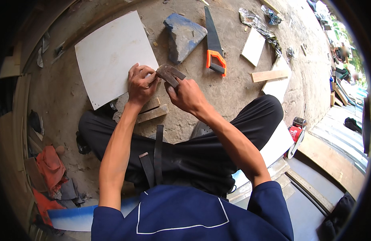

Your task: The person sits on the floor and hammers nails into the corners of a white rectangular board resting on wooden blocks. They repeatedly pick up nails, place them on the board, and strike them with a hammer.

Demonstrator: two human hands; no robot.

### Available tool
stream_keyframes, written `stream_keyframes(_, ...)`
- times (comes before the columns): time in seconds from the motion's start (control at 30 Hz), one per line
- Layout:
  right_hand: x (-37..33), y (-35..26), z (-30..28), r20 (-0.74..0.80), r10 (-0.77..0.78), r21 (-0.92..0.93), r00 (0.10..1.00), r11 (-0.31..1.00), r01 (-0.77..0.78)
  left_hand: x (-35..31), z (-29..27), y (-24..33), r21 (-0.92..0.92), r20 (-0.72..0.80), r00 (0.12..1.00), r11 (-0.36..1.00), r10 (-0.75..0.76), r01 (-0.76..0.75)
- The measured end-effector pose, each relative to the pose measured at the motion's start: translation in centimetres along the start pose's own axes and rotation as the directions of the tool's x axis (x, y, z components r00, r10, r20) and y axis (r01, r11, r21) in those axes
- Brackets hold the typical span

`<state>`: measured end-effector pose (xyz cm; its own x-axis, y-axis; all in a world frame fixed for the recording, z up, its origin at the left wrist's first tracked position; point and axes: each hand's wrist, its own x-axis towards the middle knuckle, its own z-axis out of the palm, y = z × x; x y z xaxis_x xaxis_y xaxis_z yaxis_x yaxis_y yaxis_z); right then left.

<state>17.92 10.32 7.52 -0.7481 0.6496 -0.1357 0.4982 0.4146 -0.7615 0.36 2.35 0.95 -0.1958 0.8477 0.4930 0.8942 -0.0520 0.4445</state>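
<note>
My left hand point(142, 85) is closed at the near right corner of a large white board point(117, 52), its fingertips pressed together; what they pinch is too small or hidden to make out. Close beside those fingertips is the rusty dark head of a hammer point(169, 75). My right hand point(188, 95) grips the hammer right behind its head, and the handle is hidden by the hand. Below my left hand, short wood pieces point(152, 114) lie on the floor in front of my crossed legs.
Beyond my hands lie a blue-stained stone block point(184, 36) and a handsaw point(214, 44) with an orange handle. Off to the right are a small white panel point(253, 47), a wood strip point(270, 75) and a red power tool point(296, 134). Red cloth point(51, 170) lies at left.
</note>
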Motion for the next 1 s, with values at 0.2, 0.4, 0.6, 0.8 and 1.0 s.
stream_keyframes(0.2,-0.1,-0.5,-0.4,0.021,0.049,-0.056,0.999,0.997,-0.048,0.1,0.0,0.3,-0.011,0.001,1.0,1.0,-0.019,0.019)
stream_keyframes(0.4,-0.1,-0.3,0.5,-0.12,-0.142,-0.028,0.983,0.99,0.139,0.0,0.0,0.2,-0.015,0.004,1.0,0.999,-0.031,0.031)
stream_keyframes(0.6,-0.2,-0.2,0.9,-0.094,-0.078,-0.006,0.993,0.997,0.078,0.0,0.0,-0.1,-0.045,0.0,0.999,0.998,-0.047,0.047)
stream_keyframes(0.8,0.1,-1.2,-0.4,-0.09,0.014,0.068,0.996,0.998,-0.008,0.0,-0.2,-0.4,-0.085,0.023,0.996,0.993,-0.082,0.084)
stream_keyframes(1.0,0.9,0.1,-1.9,-0.091,0.155,0.111,0.984,0.983,-0.145,0.3,-0.8,-0.3,-0.17,0.085,0.992,0.979,-0.095,0.109)
